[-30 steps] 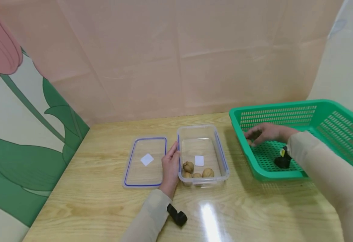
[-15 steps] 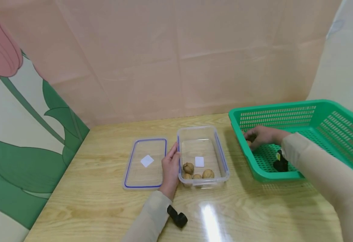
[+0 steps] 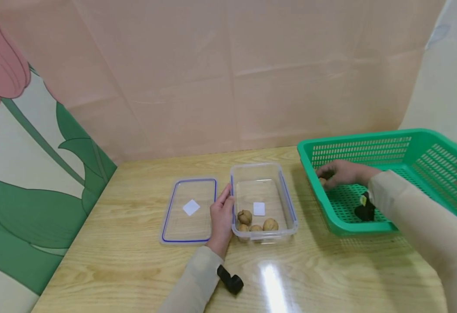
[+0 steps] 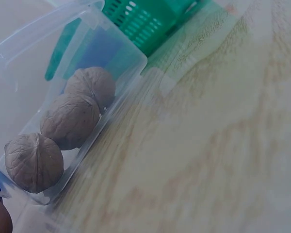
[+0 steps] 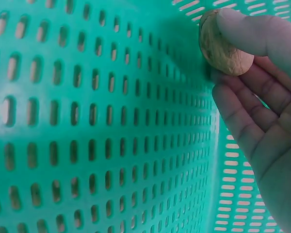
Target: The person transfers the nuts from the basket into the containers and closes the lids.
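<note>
Walnut axis: the walnut is slanting, its long axis running upper left to lower right in the right wrist view.
Walnut look: the shell is showing tan, shallowly wrinkled, darker along one edge.
Walnut place: it is sitting inside the green basket, near the left wall.
Right hand: is grasping the walnut between thumb and fingers.
Left hand: its extended fingers are resting against the clear box.
Box contents: four walnuts are lying at the near end.
</note>
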Demonstrator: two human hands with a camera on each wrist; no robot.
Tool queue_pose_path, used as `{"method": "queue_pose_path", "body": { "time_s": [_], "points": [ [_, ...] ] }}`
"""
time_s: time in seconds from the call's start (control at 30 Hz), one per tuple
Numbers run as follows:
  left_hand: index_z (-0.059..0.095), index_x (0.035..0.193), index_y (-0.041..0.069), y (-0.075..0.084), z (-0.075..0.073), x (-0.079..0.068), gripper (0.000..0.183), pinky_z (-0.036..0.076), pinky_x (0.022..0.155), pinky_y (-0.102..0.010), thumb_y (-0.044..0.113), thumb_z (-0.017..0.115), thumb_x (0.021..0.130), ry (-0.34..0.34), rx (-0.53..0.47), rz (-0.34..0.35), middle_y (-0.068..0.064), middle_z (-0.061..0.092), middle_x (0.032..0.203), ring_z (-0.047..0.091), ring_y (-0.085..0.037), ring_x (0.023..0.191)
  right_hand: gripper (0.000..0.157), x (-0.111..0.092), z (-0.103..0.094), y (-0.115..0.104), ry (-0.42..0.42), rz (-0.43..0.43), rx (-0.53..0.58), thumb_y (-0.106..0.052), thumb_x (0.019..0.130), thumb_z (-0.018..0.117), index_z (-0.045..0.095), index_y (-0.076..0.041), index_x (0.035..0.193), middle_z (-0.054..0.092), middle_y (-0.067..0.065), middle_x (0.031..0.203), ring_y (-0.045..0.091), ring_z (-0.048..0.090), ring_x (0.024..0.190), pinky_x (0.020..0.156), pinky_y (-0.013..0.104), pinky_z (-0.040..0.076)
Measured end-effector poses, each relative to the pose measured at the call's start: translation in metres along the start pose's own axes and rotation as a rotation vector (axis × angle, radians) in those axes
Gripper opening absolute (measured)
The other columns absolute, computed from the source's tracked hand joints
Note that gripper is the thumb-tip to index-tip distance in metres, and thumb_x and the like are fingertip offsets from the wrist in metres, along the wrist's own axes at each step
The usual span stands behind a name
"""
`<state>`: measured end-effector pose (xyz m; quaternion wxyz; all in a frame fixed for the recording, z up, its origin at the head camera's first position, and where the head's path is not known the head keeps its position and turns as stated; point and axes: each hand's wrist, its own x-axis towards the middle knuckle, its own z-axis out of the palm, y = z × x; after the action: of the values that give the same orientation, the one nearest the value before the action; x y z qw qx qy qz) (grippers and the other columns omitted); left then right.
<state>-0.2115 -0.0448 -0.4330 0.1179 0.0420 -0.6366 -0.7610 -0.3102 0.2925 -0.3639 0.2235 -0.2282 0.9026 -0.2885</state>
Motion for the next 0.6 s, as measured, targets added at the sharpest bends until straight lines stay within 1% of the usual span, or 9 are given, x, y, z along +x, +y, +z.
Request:
{"method": "queue_pose_path", "body": {
  "time_s": [0.1,0.23,0.3,0.4,0.5,0.53,0.6],
  "points": [
    [0.048,0.132,0.004,0.000,0.000,0.000,0.043,0.031,0.110,-0.031,0.007,0.049,0.090,0.003,-0.005,-0.002,-0.007,0.045,0.140,0.035,-0.018,0.133,0.047,-0.001,-0.002,0.000,0.012,-0.002,0.016,-0.020,0.080,0.070,0.057,0.001,0.120,0.058,0.020,0.121,0.035,0.054,0.110,0.084,0.044,0.053],
    [0.049,0.132,0.006,0.000,0.000,0.000,0.043,0.032,0.109,-0.029,0.006,0.049,0.089,0.007,-0.011,-0.019,-0.006,0.045,0.140,0.036,-0.016,0.133,0.051,-0.005,-0.005,0.000,0.047,0.016,0.077,-0.024,0.083,0.067,0.053,0.000,0.125,0.051,0.024,0.129,0.039,0.048,0.117,0.089,0.047,0.050],
    [0.050,0.131,0.007,0.000,0.000,0.000,0.042,0.032,0.108,-0.029,0.006,0.049,0.089,0.011,-0.013,-0.022,-0.006,0.045,0.140,0.036,-0.017,0.132,0.052,-0.006,-0.007,0.000,0.058,0.021,0.106,-0.026,0.084,0.066,0.051,0.000,0.127,0.048,0.024,0.132,0.040,0.045,0.120,0.092,0.049,0.048],
    [0.050,0.131,0.007,0.000,0.000,0.000,0.042,0.033,0.108,-0.030,0.005,0.049,0.089,0.015,-0.012,-0.022,-0.006,0.046,0.139,0.037,-0.018,0.133,0.053,-0.007,-0.009,-0.003,0.071,0.010,0.131,-0.027,0.085,0.065,0.050,-0.001,0.129,0.048,0.024,0.133,0.039,0.045,0.120,0.093,0.049,0.047],
    [0.050,0.131,0.006,0.001,0.000,0.000,0.042,0.033,0.108,-0.030,0.005,0.049,0.090,0.014,-0.007,-0.022,-0.007,0.046,0.140,0.036,-0.019,0.133,0.051,-0.009,-0.012,-0.007,0.092,-0.002,0.158,-0.025,0.085,0.065,0.051,-0.001,0.129,0.050,0.021,0.132,0.031,0.049,0.117,0.092,0.046,0.047],
    [0.049,0.132,0.006,0.002,0.000,0.000,0.042,0.033,0.108,-0.030,0.005,0.048,0.090,0.012,-0.005,-0.024,-0.007,0.045,0.140,0.036,-0.018,0.133,0.051,-0.010,-0.013,-0.008,0.100,-0.003,0.173,-0.025,0.085,0.065,0.051,-0.002,0.129,0.051,0.018,0.131,0.026,0.051,0.115,0.091,0.044,0.047],
    [0.049,0.132,0.006,0.002,0.000,0.000,0.042,0.033,0.108,-0.029,0.006,0.048,0.090,0.009,-0.002,-0.029,-0.006,0.045,0.140,0.036,-0.017,0.133,0.049,-0.010,-0.015,-0.010,0.118,-0.011,0.207,-0.023,0.086,0.064,0.051,-0.002,0.129,0.054,0.009,0.129,0.015,0.052,0.111,0.091,0.038,0.046]
  ]
}}
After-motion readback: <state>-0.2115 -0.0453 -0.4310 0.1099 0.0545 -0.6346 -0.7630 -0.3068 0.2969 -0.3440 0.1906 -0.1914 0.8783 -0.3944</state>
